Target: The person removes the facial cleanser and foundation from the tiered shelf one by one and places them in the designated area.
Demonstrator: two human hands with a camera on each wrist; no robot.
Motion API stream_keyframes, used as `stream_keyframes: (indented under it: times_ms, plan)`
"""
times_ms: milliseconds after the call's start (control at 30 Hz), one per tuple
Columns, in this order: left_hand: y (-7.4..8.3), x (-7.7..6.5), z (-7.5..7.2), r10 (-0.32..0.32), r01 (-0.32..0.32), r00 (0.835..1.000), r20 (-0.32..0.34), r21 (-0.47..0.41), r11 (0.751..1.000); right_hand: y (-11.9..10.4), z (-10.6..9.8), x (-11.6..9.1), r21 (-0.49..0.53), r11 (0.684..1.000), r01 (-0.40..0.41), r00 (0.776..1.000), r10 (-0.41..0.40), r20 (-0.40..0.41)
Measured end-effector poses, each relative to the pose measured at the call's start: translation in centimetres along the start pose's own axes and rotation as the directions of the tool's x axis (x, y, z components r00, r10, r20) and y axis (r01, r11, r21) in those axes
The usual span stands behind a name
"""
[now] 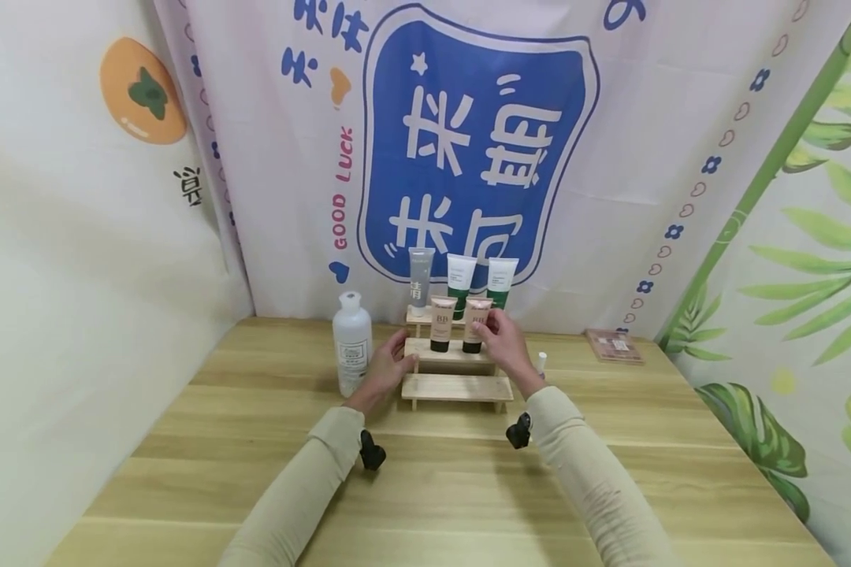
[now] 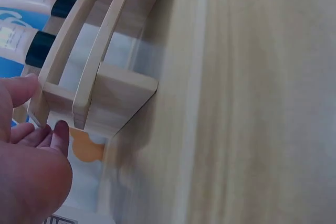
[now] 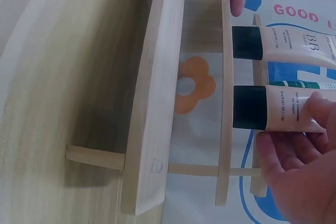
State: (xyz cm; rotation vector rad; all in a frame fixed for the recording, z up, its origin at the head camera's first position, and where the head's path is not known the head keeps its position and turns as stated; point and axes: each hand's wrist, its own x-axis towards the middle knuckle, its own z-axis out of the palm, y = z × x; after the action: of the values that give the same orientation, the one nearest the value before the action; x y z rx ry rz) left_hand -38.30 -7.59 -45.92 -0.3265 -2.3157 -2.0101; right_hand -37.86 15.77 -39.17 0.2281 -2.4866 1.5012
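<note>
A three-step wooden display stand (image 1: pixel 458 387) stands on the table. My left hand (image 1: pixel 390 364) holds the left end of its middle step, thumb on top and fingers below the board (image 2: pixel 68 40). On that step two beige BB cream tubes stand upright on black caps. The left BB cream tube (image 1: pixel 441 323) is apart from both hands. My right hand (image 1: pixel 505 342) grips the right BB cream tube (image 3: pixel 289 109) between thumb and fingers, its cap right at the step. Behind, on the top step, stand a grey tube (image 1: pixel 420 277) and two white-and-green tubes (image 1: pixel 461 272).
A white bottle (image 1: pixel 353 346) stands left of the stand, close to my left hand. A small white-capped item (image 1: pixel 541 362) is partly hidden behind my right wrist. A flat pinkish-brown box (image 1: pixel 614 346) lies at the back right, near the printed cloth (image 1: pixel 631 197).
</note>
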Motion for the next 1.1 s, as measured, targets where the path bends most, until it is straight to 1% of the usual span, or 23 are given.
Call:
stream_keyframes:
  times_ms: [67,167,233,333,400,533,667,833,933,1000,1100]
  plan:
    - [0.0,-0.1,-0.2,0.027,-0.028,0.999,0.019,0.025,0.999,0.0,0.1,-0.1,0.002,1.0,0.0,1.0,0.0,0.011]
    - [0.1,-0.1,-0.5,0.051,-0.054,0.997,0.053,0.063,0.997,0.1,0.1,0.0,0.01,1.0,0.005,1.0,-0.005,0.022]
    - [0.2,0.0,-0.7,0.076,-0.083,0.994,0.084,0.09,0.992,0.1,0.0,0.2,0.012,1.0,0.016,1.0,-0.016,0.021]
    - [0.4,0.3,-0.7,0.092,-0.108,0.989,0.118,0.136,0.985,0.0,-0.3,0.4,0.013,0.999,0.035,0.999,-0.035,0.008]
    - [0.6,0.5,-0.8,0.087,-0.109,0.987,0.133,0.167,0.98,-0.1,-0.5,0.6,0.007,0.999,0.038,0.999,-0.038,0.004]
    - [0.9,0.7,-0.9,0.051,-0.079,0.99,0.135,0.21,0.975,-0.2,-0.6,0.6,0.005,0.999,0.033,0.999,-0.033,0.005]
    - [0.9,0.9,-0.9,0.04,-0.071,0.99,0.136,0.238,0.969,-0.2,-0.7,0.2,0.056,0.998,0.019,1.0,-0.02,0.014]
    - [0.5,1.0,-0.9,0.049,-0.085,0.988,0.148,0.248,0.965,-0.2,-1.0,-1.1,0.155,0.987,-0.034,0.999,0.028,0.04]
    - [0.3,0.9,-1.0,0.03,-0.068,0.99,0.14,0.276,0.959,-0.4,-1.0,-2.3,0.218,0.972,-0.085,0.995,0.073,0.061]
    - [0.3,0.7,-1.0,0.025,-0.064,0.99,0.139,0.288,0.956,-0.7,-0.9,-3.3,0.249,0.961,-0.12,0.991,0.1,0.091]
    - [0.2,0.5,-1.1,0.016,-0.056,0.99,0.139,0.288,0.956,-1.4,-0.2,-5.1,0.252,0.955,-0.157,0.977,0.113,0.181]
